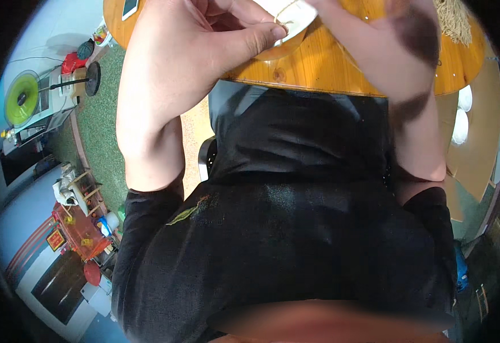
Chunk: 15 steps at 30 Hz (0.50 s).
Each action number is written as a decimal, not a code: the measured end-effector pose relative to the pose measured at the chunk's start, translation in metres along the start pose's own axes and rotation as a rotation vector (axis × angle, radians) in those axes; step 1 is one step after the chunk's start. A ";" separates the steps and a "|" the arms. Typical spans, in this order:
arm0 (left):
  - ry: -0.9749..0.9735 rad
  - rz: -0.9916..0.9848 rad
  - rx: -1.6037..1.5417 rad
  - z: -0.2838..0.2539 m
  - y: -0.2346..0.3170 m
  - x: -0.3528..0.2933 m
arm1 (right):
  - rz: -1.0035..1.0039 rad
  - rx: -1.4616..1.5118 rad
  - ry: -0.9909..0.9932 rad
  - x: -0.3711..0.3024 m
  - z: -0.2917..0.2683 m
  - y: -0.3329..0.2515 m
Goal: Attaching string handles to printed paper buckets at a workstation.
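My left hand [215, 43] is closed, thumb against fingers, pinching a thin beige cord [286, 24]. The cord forms a small loop at the thumb tip and runs up out of view. Right by the thumb is a smooth white piece with a rounded edge [301, 23]; its upper part is cut off, and I cannot tell its kind. My right hand [375, 43] is raised over the table on the other side of the white piece. It is smeared by motion and its fingers are mostly beyond the top edge, so its grip is hidden.
The round wooden table [330, 77] bears a bundle of beige cords [454, 24] at right and a phone [129, 8] at far left. A green fan [22, 97] and a red-covered stand [78, 228] are off to the left. White oval things [460, 127] lie at right.
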<state>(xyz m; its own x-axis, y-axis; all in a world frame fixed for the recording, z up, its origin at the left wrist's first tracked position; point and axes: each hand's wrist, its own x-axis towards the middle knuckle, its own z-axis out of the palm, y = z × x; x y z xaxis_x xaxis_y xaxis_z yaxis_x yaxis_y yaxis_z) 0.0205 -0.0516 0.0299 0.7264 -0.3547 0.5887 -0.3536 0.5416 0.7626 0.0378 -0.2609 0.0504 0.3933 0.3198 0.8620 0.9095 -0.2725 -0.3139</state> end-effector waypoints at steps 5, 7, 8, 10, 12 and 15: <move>0.184 -0.421 0.376 0.036 0.034 0.023 | 0.277 0.034 -0.122 -0.020 -0.010 -0.027; 0.382 -0.817 0.755 0.037 0.035 0.020 | 0.540 0.116 -0.180 -0.019 -0.008 -0.045; 0.185 -0.425 0.345 0.015 0.013 0.006 | 0.511 0.115 -0.181 -0.020 -0.006 -0.048; -0.032 -0.042 -0.079 0.018 0.012 0.012 | 0.486 0.083 -0.168 -0.025 -0.003 -0.048; 0.337 -0.808 0.787 0.050 0.050 0.028 | 0.520 0.089 -0.119 -0.027 0.002 -0.045; 0.355 -0.816 0.739 0.051 0.051 0.026 | 0.533 0.088 -0.102 -0.028 0.003 -0.044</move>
<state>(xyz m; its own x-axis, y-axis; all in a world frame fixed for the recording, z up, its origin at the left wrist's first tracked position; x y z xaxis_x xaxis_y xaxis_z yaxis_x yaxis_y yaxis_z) -0.0084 -0.0721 0.0980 0.9807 -0.0956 -0.1705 0.1241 -0.3698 0.9208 -0.0131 -0.2551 0.0389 0.8095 0.2456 0.5332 0.5871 -0.3449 -0.7324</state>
